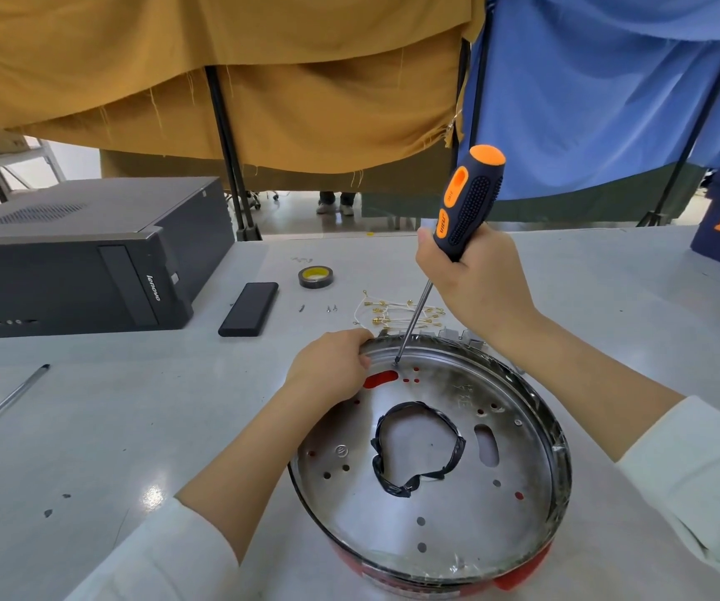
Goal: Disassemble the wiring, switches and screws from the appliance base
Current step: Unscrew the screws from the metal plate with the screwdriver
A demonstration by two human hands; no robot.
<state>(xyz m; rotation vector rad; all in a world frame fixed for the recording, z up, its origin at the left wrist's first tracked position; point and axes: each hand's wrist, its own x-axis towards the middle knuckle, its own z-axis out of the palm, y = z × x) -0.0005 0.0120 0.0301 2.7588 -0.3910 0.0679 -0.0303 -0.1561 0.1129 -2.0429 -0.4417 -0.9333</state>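
Two hands on job: left hand (330, 366) grips rim of appliance base (432, 492); right hand (475, 281) holds screwdriver (469, 201), tip on screw (396, 363) near far rim.

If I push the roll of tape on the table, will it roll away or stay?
The roll of tape lies flat on its side on the table, so it would probably slide, not roll. It looks small and thin, so likely light and easy to move. Stood on its edge, it might roll.
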